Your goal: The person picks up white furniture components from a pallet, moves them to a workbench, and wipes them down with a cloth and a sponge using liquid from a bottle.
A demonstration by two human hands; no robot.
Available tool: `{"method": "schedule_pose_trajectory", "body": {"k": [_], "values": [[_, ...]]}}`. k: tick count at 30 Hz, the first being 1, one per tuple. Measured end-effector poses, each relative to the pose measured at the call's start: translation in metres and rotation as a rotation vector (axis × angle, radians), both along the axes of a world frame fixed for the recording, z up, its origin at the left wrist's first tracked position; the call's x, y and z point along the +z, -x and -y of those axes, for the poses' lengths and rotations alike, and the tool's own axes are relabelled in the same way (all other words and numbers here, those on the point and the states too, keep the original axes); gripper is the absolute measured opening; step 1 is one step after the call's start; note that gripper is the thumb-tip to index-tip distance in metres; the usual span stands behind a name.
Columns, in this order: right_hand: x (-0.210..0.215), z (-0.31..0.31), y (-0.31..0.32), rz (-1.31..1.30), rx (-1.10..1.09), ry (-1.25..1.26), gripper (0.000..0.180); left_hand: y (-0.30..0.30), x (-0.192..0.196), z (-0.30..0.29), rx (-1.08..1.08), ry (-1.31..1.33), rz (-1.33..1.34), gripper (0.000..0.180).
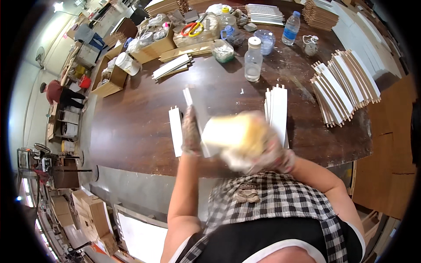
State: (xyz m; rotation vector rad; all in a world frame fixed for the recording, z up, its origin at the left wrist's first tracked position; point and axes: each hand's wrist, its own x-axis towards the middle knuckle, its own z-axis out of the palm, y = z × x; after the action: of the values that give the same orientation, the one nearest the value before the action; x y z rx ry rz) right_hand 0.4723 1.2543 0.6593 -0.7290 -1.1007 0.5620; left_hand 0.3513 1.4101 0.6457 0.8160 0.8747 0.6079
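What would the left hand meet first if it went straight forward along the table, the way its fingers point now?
The left hand points away from the body, along the white panel it rests on. Past that, bare dark table, then probably the loose white slats; depth is unclear.

We count three clear bottles: one white-capped [253,60], one blue-capped [290,28], one yellow-capped [226,19]. One pair of scissors [193,28], and two cardboard boxes [115,76] [153,48].

Open brown cardboard boxes [154,47] crowd the table's far-left edge — a blue-labelled clear bottle [290,29] stands far right.
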Motion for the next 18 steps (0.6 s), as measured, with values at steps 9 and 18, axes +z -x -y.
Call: {"method": "schedule_pose_trajectory", "body": {"k": [9, 18], "values": [[-0.014, 0.054, -0.069, -0.135, -0.408, 0.261, 0.043, 0.054, -0.090, -0.073, -0.094, -1.109, -1.522, 0.063], [-0.030, 0.104, -0.105, -0.538, -0.496, 0.114, 0.041, 0.027, -0.074, -0.059, -0.075, -1.176, -1.686, 0.083]]}}
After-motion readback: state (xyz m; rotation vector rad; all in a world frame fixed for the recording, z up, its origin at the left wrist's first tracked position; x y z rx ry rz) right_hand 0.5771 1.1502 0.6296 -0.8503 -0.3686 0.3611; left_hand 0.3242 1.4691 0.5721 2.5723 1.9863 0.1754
